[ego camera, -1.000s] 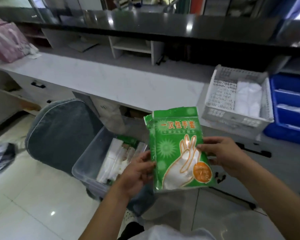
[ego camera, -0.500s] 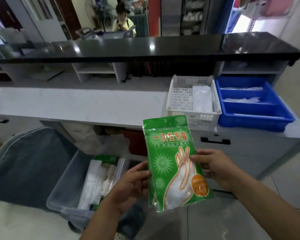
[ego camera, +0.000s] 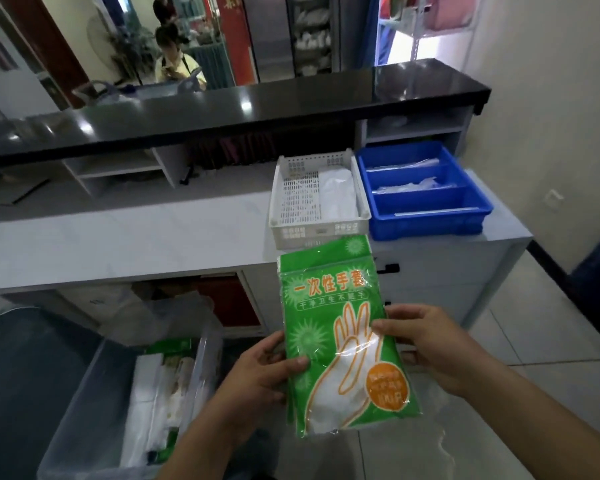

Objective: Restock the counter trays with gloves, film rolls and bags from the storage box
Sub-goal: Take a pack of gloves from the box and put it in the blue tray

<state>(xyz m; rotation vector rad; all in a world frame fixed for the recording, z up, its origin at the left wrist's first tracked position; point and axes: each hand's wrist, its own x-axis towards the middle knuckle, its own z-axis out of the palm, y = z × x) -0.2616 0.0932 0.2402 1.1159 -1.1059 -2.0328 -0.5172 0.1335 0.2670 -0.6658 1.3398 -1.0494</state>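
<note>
— Gloves: where's the pack now?

— I've got the green glove packs up in front of me, held between both hands, in the air just near of the table. Over the last second my view swung right, so the white basket and the blue tray now sit straight ahead instead of off at the right edge. The packs have risen until their top edge overlaps the basket's near wall in view.

— So the drop-off is lined up?

— I'd judge so; next comes carrying them forward into one of the trays.

— Grip?

— My left hand clamps the left edge, thumb on the front face. My right hand pinches the right edge, fingers curled behind.

— Orientation?

— Long axis runs near to far, header end pointing away toward the basket, leaning slightly left. Printed face looks up at me. The storage box sits low on the left, more stock inside.
</note>
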